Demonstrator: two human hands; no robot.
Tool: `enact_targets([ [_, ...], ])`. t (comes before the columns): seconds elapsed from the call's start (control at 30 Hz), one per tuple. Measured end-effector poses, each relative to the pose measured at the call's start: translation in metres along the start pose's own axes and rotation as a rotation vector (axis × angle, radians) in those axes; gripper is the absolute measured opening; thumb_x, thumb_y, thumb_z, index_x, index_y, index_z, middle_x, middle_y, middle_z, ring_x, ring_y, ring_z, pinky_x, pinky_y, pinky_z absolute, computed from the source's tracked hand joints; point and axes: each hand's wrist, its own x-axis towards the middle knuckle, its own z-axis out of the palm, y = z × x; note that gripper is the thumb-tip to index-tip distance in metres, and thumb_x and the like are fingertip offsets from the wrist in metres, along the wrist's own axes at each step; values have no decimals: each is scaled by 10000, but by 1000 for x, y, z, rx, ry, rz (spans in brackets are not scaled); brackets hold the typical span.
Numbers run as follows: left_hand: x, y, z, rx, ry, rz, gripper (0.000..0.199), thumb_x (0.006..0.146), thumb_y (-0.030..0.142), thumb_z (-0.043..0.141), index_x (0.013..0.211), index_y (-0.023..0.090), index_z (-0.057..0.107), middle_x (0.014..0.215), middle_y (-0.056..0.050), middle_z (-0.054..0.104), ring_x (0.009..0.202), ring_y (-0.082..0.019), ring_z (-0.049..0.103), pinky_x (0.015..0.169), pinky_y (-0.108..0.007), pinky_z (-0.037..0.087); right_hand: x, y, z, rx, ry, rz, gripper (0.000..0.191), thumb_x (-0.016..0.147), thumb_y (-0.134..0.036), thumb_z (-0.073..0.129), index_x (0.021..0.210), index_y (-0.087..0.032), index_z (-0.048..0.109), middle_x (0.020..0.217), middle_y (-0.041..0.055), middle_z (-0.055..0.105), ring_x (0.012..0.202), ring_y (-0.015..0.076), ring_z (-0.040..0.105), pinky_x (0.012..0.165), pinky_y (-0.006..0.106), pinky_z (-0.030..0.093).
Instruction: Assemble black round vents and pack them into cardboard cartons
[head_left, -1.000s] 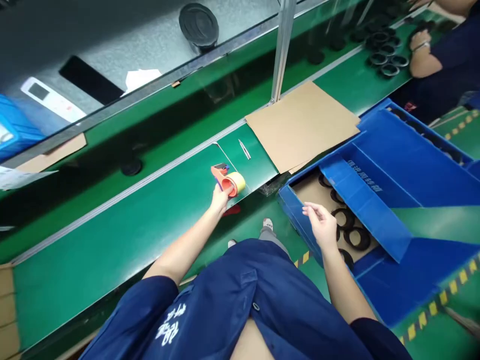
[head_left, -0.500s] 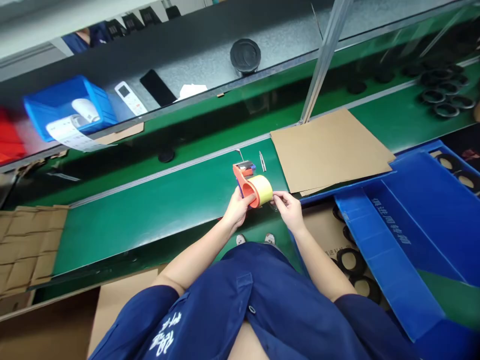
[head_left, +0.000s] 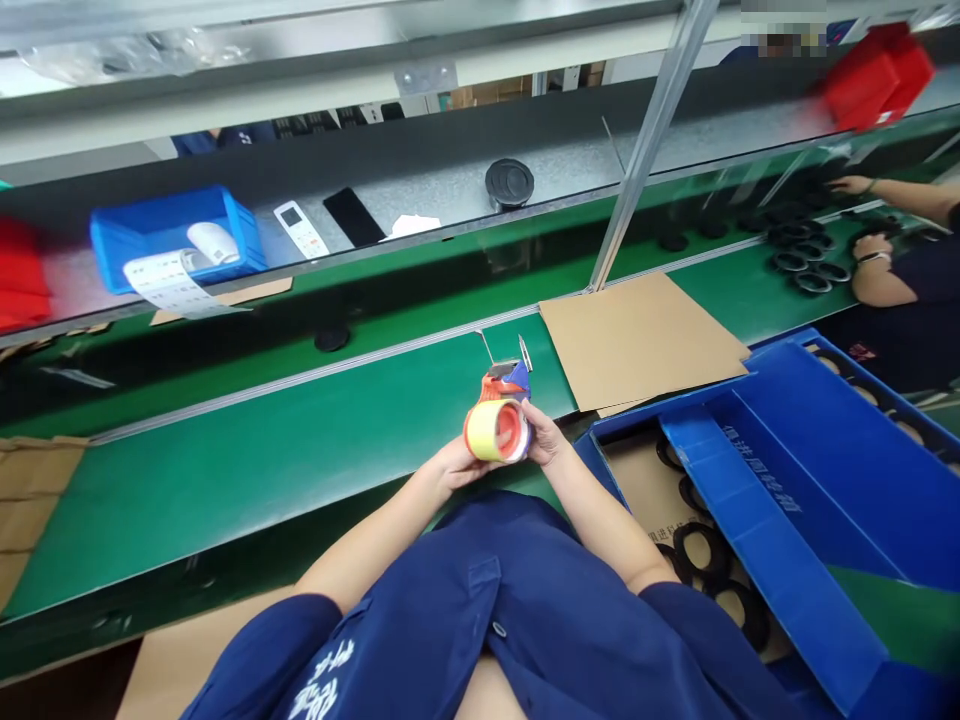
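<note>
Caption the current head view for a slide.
Both hands on a yellow-roll tape dispenser above a green bench, cardboard sheets lying to the right.

The tape dispenser point(head_left: 495, 388) hides some left hand point(head_left: 459, 464) fingers; far left of them, a red object point(head_left: 22, 275) (blurred, too) is cut off.

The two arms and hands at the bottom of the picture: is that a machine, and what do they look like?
No, they are a person's. The left hand and right hand are without gloves, and no watch or cable shows at either wrist. Loose navy-blue cloth sleeves end near the elbows. The matching navy-blue shirt has white lettering.
</note>
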Motion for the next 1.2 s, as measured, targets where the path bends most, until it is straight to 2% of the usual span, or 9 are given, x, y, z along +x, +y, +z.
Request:
enact_targets([
  [0.07,-3,9,-26,-55,-8,-77,569,751,574,845,1111,146,739,1098,-185,742,1027,-336,725,853,-459,630,4,-3,3,-134,78,-82,648,750,-699,752,1166,-208,675,1129,99,754,1069,285,720,947,428,585],
  [0.13,-4,21,-48,-117,27,-25,670,791,673,766,1247,188,686,1310,-186,675,1226,-337,649,947,-477,596,10,-4,7,-307,122,-122,561,718,-573,844,1121,-218,680,1081,57,752,1016,253,721,945,400,582],
  [0.2,-3,28,-61,-70,-2,113,763,769,634,810,1388,238,604,1451,-165,594,1340,-328,571,1028,-468,550,15,-1,14,-447,138,-125,517,708,-496,873,1102,-222,680,1055,35,746,995,234,712,944,383,577],
  [0.27,-2,29,-66,57,-81,194,833,711,499,904,1428,217,587,1451,-162,600,1336,-327,574,1094,-442,500,19,6,25,-487,166,-136,530,723,-456,866,1159,-229,667,1116,40,740,1043,228,700,986,380,559],
  [0.37,1,20,-69,96,-97,224,771,746,451,882,1411,167,615,1384,-152,655,1273,-316,620,1123,-423,470,22,18,41,-413,245,-172,550,751,-441,845,1221,-244,638,1225,55,721,1136,226,678,1054,381,530],
  [0.67,5,-5,-88,-140,13,236,794,753,558,855,1406,174,618,1433,-154,624,1319,-314,584,1117,-419,475,29,41,66,-253,438,-196,633,704,-491,859,1230,-235,618,1309,90,697,1237,251,638,1106,395,506],
  [0.87,13,-14,-87,-242,95,275,660,839,599,766,1349,195,655,1425,-139,629,1324,-286,575,1150,-403,433,47,55,76,-6,591,-212,494,706,-439,867,1097,-210,670,1168,57,741,1070,204,685,1049,361,519],
  [1.07,25,-20,-87,-213,159,284,638,878,606,713,1363,202,628,1380,-144,652,1221,-277,642,1057,-406,507,64,65,85,168,643,-197,417,740,-442,843,1041,-196,691,1011,26,772,879,182,708,928,349,569],
  [1.2,31,-11,-109,-162,191,334,610,869,625,711,1292,186,671,1428,-154,623,1275,-291,615,1084,-404,491,71,69,74,129,634,-210,416,745,-427,836,1060,-190,706,1062,45,771,951,190,706,939,344,560],
])
